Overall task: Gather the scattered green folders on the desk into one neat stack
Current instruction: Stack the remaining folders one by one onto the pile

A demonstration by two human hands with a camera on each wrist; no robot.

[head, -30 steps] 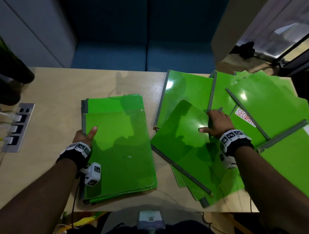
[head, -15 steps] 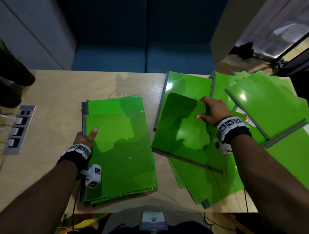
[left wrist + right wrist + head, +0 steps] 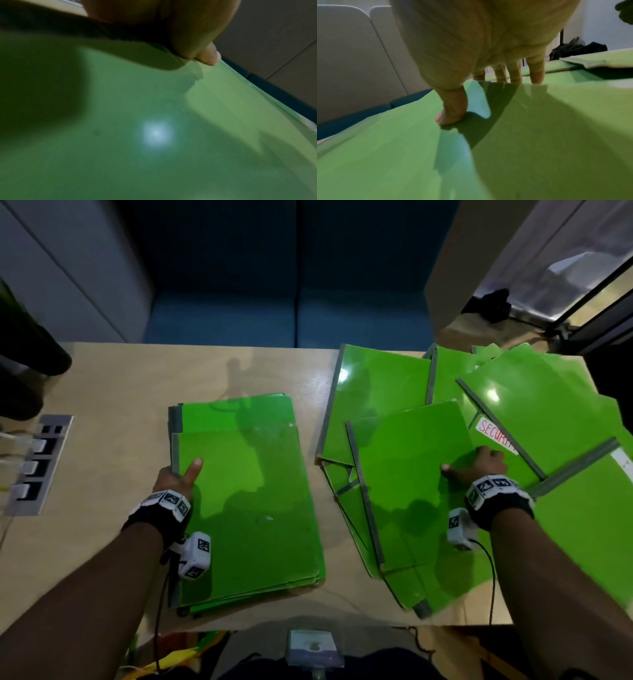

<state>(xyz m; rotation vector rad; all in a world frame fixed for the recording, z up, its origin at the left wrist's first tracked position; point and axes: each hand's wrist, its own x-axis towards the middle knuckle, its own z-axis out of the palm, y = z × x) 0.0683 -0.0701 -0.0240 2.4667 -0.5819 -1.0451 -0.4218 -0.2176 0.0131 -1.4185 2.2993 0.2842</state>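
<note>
Your right hand (image 3: 479,467) pinches the right edge of one green folder (image 3: 411,474), thumb pressed on its top face and fingers tucked under the edge, as the right wrist view confirms. Over the last second that folder has swung round: it lay diagonal with its grey spine toward the near edge of the desk (image 3: 102,392), and now its spine runs nearly parallel to the stack's spine, its far end lifted clear of the pile. I judge that means it is squared up and ready to be carried left onto the stack.

Your left hand (image 3: 178,477) has not moved: it grips the left edge of the stack (image 3: 246,501), thumb on top, other fingers hidden below. The stack sits mid-desk toward the near edge, its top folders offset from the ones beneath, so it still needs tidying.

The scattered folders (image 3: 548,412) crowd the right end of the desk, overlapping at odd angles, one with a label reading "SECURIT" (image 3: 496,434). Several lie under the held folder, and I expect their grey spines could snag it. A socket panel (image 3: 34,463) is set near the desk's left edge, well apart.
</note>
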